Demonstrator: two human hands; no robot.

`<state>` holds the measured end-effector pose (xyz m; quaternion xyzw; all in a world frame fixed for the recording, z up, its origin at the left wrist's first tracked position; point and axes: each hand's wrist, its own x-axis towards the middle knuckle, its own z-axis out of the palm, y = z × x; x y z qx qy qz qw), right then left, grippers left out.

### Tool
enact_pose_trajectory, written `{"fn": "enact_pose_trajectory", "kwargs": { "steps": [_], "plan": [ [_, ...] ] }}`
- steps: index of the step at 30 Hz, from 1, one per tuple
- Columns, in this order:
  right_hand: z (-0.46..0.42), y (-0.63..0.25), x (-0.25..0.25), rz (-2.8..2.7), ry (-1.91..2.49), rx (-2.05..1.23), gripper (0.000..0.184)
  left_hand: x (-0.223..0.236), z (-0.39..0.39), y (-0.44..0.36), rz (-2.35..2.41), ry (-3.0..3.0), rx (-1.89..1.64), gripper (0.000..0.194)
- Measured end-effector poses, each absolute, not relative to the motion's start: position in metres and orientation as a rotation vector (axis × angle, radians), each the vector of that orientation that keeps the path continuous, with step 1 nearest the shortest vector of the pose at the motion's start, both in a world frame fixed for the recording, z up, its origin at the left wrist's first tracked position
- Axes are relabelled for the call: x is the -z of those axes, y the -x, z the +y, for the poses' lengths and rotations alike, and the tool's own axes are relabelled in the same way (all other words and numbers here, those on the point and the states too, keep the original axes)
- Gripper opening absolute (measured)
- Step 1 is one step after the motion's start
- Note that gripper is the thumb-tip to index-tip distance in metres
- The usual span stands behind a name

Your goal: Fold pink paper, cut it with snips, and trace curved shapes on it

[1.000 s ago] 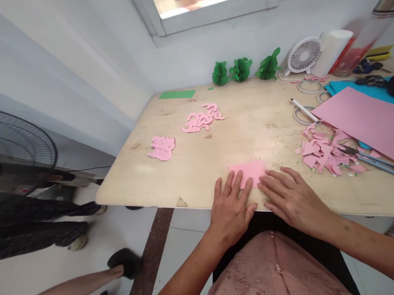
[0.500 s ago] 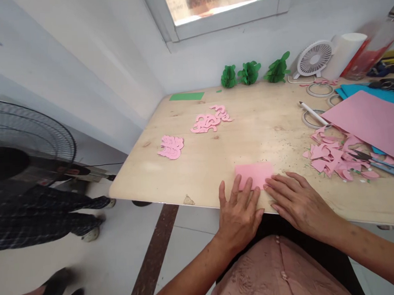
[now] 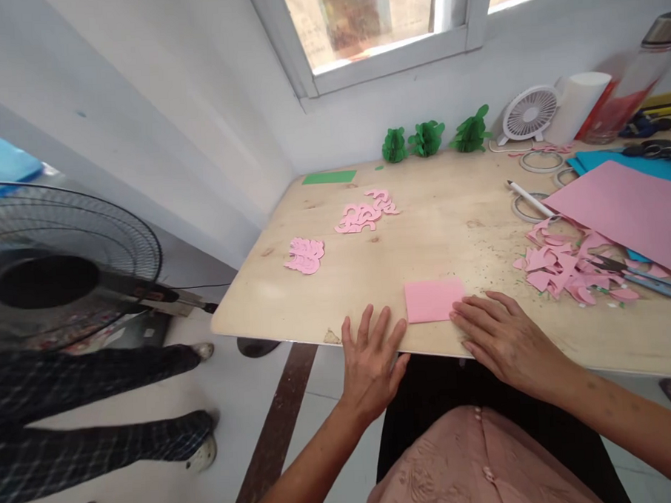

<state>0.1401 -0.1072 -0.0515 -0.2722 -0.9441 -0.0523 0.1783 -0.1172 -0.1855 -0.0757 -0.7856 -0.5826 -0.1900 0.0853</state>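
A folded pink paper rectangle [image 3: 433,301] lies flat near the front edge of the wooden table [image 3: 365,295]. The fingertips of my right hand [image 3: 506,337] rest on its right end, fingers stretched out flat. My left hand [image 3: 372,365] lies at the table's edge to the left of the paper, fingers spread, holding nothing. Beyond it sits a small stack of pink cut-out shapes [image 3: 305,256], and a looser pile of curved pink cut-outs [image 3: 364,213] lies farther back.
At the right are pink scraps [image 3: 558,268], scissors [image 3: 640,274], a white pen [image 3: 530,198], tape rolls [image 3: 541,161] and pink sheets [image 3: 628,209]. Three green paper figures [image 3: 427,138] and a small white fan [image 3: 531,115] stand along the wall. A person's legs [image 3: 99,432] and a large fan [image 3: 63,256] are at the left.
My left hand has slid left off the pink paper onto the table's edge. My right hand has stayed on the paper's right end. The person at the left has shifted, and my view has tilted slightly.
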Motion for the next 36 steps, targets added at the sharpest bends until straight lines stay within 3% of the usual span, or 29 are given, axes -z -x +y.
{"fn": "enact_pose_trajectory", "kwargs": {
  "steps": [9, 16, 28, 36],
  "plan": [
    [-0.109, -0.141, 0.056, -2.637, 0.756, 0.187, 0.034, 0.072, -0.176, 0.095, -2.111, 2.252, 1.040, 0.029],
    [-0.110, -0.141, 0.058, -2.620, 0.763, 0.197, 0.035, 0.059, -0.166, 0.079, -2.340, 2.237, 1.338, 0.048],
    [-0.114, -0.140, 0.057, -2.583, 0.786, 0.237, 0.036, 0.064, -0.156, 0.065, -2.415, 1.852, 2.531, 0.046],
    [-0.115, -0.140, 0.059, -2.565, 0.803, 0.237, 0.035, 0.050, -0.136, 0.059, -2.650, 1.514, 2.714, 0.068]
  ]
}}
